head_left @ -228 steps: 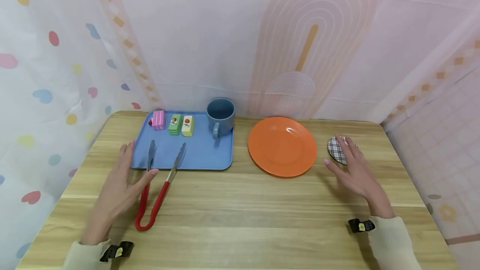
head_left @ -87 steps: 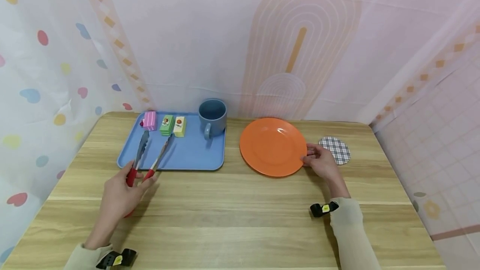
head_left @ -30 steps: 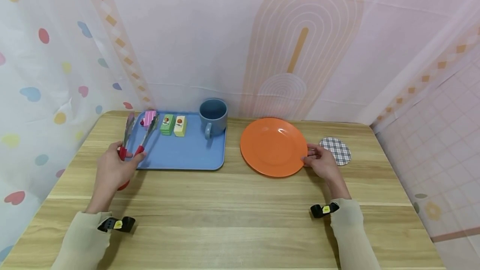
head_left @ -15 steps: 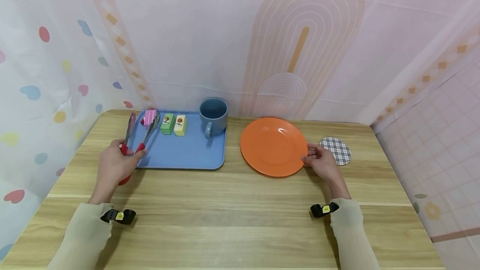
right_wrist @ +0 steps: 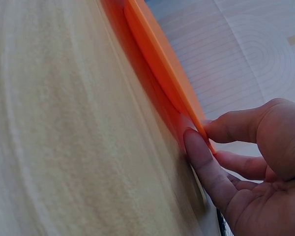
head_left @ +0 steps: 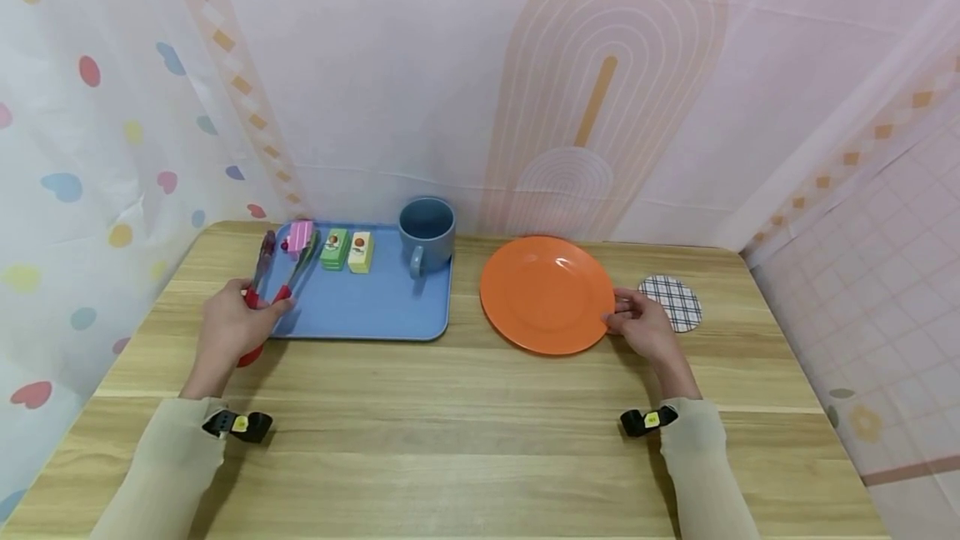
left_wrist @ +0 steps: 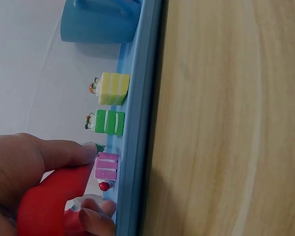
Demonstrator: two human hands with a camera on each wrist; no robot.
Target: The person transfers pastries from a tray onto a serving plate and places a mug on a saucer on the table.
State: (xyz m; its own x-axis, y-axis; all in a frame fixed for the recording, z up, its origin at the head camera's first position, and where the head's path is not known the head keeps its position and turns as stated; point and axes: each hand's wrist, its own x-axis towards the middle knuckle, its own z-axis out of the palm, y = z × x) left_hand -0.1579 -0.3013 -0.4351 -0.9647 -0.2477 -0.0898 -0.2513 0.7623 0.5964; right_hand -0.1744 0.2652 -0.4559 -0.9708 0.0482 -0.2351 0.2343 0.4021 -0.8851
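Observation:
My left hand [head_left: 236, 319] grips the red handles of a pair of tongs [head_left: 287, 292] at the left end of the blue tray [head_left: 375, 315]. The tongs' two arms stand spread on either side of a pink toy cake slice [head_left: 301, 237] with a red cherry; in the left wrist view the pink slice [left_wrist: 106, 166] sits just beyond the fingers. Beside it on the tray are a green cake slice [head_left: 334, 249] and a yellow cake slice [head_left: 360, 252]. My right hand [head_left: 643, 323] pinches the right rim of an orange plate [head_left: 547, 294] between thumb and fingers.
A blue-grey mug [head_left: 427, 233] stands at the tray's back right corner, its handle toward me. Right of the plate lies a round plaid coaster [head_left: 672, 302], close behind the right hand. Patterned cloth [head_left: 420, 90] hangs behind the wooden table [head_left: 450, 440].
The left hand first took hold of the tongs, then carried them back and left to straddle the pink slice. The right hand went from the coaster to the plate's rim and stays there.

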